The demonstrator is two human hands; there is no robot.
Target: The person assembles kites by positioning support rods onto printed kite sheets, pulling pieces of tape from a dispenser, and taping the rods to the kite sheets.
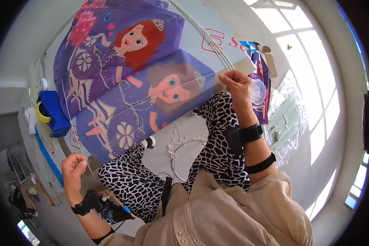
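Observation:
Purple printed fabric (123, 123) with a cartoon princess lies over the table edge and my lap, one layer over another. My left hand (74, 166) is at its lower left corner, thumb and fingers pinched on a thin white rod (68, 107) that runs up along the fabric's left edge. At the right corner of the fabric, my right hand (238, 84) is closed in a pinch; what it holds is too small to make out. A thin pale line crosses the fabric between its two sides. Several thin pale rods (205, 35) lie above my right hand.
A blue tape dispenser (55, 115) with yellow tape stands at the left. An open cardboard box (267, 61) with printed fabric is at the right, beside a clear plastic bag (285, 119) of thin sticks. White scraps (182, 143) lie on the floor between my legs.

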